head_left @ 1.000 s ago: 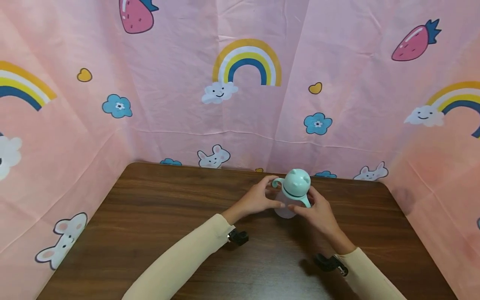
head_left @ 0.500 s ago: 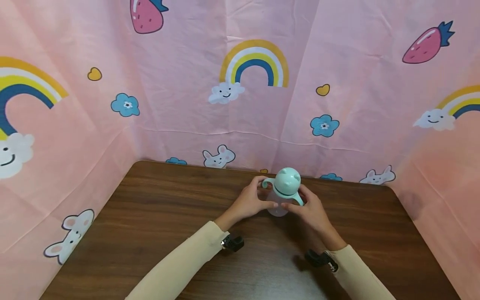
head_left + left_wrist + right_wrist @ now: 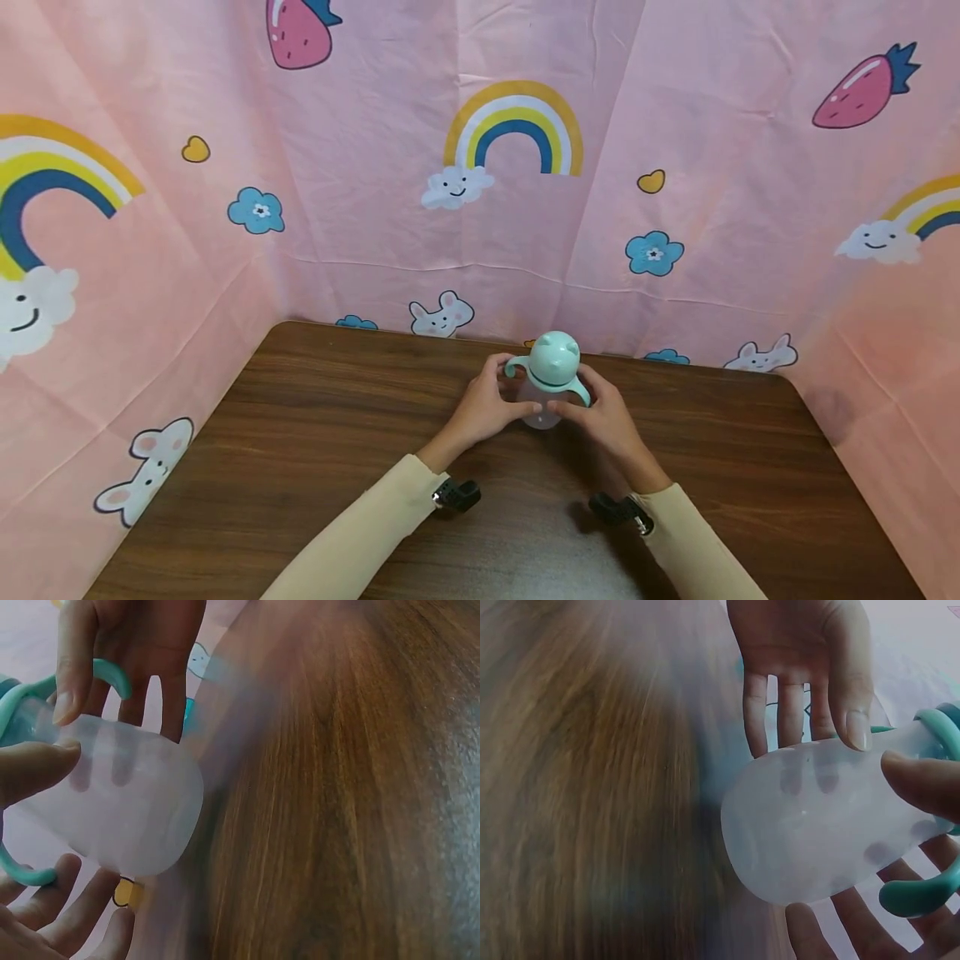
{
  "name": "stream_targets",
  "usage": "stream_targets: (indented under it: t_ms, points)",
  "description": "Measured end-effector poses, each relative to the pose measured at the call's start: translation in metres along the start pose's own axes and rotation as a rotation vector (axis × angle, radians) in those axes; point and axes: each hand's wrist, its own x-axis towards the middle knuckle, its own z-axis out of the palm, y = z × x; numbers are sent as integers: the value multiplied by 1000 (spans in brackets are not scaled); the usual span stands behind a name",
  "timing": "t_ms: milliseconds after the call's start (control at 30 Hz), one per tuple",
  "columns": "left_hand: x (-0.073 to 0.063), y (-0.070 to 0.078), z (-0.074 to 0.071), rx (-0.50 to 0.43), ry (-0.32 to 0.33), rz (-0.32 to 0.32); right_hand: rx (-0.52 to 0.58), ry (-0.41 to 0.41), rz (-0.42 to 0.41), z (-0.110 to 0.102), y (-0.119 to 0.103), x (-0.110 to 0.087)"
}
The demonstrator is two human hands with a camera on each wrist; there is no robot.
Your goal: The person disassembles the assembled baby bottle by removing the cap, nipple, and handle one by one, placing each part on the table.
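Note:
A baby bottle (image 3: pixel 553 362) with a mint-green, cat-eared cap and two curved handles is held between both hands. Its frosted, see-through body (image 3: pixel 142 795) looks clear of the tabletop in the wrist views. From the left side my left hand (image 3: pixel 482 407) grips the body, thumb on the near face and fingers behind. My right hand (image 3: pixel 609 415) grips it from the other side in the same way, and the two thumb tips nearly meet. One green handle (image 3: pixel 922 896) sticks out beside the right hand's fingers. The far fingers are partly hidden by the bottle in the head view.
A dark brown wooden table (image 3: pixel 352 400) lies beneath the hands. Pink printed cloth (image 3: pixel 360 208) hangs behind it and along both sides. Each wrist carries a black camera mount, one on the left sleeve (image 3: pixel 360 533) and one on the right sleeve (image 3: pixel 697 533).
Both hands and the bottle have moved left over the table, keeping the same two-handed grip. The head view has turned slightly to the left.

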Motion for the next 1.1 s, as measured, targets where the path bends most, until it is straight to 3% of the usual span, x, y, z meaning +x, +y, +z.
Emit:
stream_targets:
  t_ms: [433, 1100]
  points:
    - [-7, -2, -3, -5, 47, -2, 62, 11, 5, 11, -1, 6]
    - [-11, -5, -6, 1, 55, -1, 71, -15, 2, 10, 3, 9]
